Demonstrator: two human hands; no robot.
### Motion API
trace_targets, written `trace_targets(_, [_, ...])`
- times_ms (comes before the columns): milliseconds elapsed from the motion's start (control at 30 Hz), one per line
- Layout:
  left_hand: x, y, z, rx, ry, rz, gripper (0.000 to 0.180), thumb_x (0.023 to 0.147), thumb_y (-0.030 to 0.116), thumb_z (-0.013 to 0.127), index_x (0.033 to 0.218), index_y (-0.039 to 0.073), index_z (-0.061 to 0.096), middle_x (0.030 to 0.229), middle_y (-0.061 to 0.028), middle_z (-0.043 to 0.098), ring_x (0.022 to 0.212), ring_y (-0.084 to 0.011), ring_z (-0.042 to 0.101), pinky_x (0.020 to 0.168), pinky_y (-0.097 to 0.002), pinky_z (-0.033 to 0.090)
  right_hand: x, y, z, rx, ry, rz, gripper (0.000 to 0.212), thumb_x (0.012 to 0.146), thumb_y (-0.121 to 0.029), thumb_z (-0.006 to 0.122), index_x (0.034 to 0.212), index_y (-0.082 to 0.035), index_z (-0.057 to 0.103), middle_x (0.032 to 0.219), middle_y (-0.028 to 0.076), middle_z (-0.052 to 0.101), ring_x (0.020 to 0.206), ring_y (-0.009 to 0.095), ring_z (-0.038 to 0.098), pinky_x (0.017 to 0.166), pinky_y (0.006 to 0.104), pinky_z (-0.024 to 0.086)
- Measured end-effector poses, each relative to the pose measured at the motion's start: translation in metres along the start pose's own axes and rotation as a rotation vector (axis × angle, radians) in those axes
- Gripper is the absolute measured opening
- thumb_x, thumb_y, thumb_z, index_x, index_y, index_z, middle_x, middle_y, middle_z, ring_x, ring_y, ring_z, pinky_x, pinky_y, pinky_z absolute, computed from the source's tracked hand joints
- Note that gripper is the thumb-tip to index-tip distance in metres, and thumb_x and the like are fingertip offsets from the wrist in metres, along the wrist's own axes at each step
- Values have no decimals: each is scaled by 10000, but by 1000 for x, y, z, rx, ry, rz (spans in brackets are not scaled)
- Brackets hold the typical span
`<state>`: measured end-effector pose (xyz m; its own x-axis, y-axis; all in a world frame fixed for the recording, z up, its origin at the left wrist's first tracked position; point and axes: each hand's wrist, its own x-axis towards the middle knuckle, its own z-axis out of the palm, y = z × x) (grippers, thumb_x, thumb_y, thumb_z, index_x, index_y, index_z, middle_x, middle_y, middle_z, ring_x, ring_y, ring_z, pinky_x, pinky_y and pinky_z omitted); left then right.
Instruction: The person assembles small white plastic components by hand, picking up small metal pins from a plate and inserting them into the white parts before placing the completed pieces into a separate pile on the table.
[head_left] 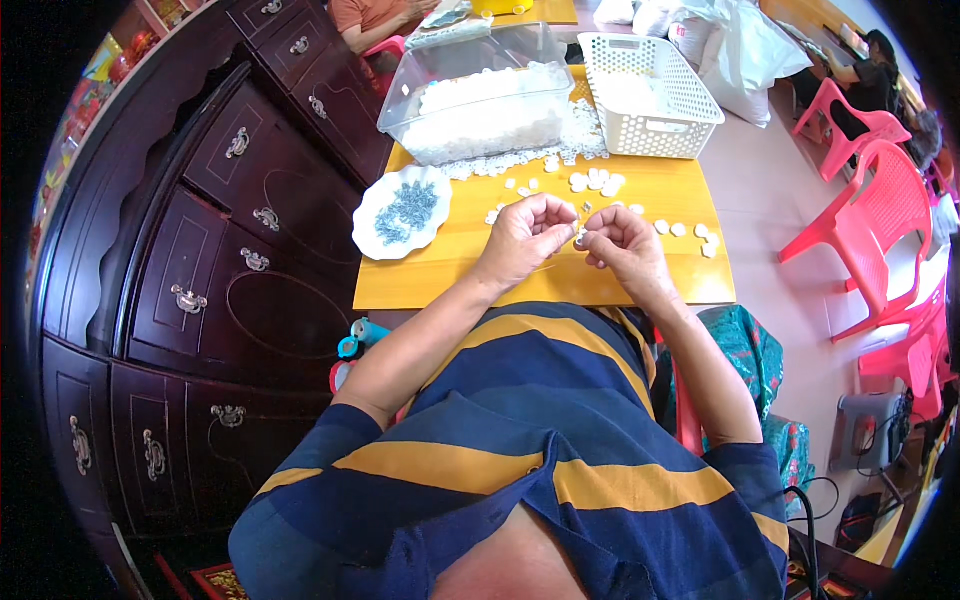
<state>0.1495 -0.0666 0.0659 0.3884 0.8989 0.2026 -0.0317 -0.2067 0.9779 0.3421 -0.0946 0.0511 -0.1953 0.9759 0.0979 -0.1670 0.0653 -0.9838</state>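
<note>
My left hand [528, 235] and my right hand [625, 250] come together over the near half of the yellow wooden table [440, 288]. The fingertips of both are pinched. Between them shows a small whitish piece [580, 237], at the tips of my right fingers; its kind is too small to tell. What my left fingers pinch is hidden. Just beyond the hands lie several small round white pieces [597, 180], with more white pieces [680, 230] to the right. Left of my left hand is a scalloped white plate [372, 215] bearing a heap of tiny grey-blue pieces [408, 210].
At the table's far side stand a clear plastic bin [430, 140] of white pieces and a white perforated basket [675, 135]. Dark drawers [290, 250] line the left. Pink chairs [880, 220] and white sacks [740, 60] are to the right. Another person [365, 18] sits beyond the table.
</note>
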Motion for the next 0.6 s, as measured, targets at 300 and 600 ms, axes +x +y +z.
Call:
trace_targets(300, [0,-4,-1,-12,5,-2,94,905,2,666,998,11,657,895,-10,680,771,-41,616,694,-200,515,1,0,0,-9,3,-14,116,920,-61,658,1016,-17,609,857,36,687,741,81,638,678,221,522])
trace_targets(600, [2,-11,0,59,14,38,94,887,-20,665,973,19,665,869,4,681,736,-31,609,670,-203,515,1,1,0,-47,3,-22,90,936,-72,651,1001,-33,603,840,22,687,728,60,617,666,209,495])
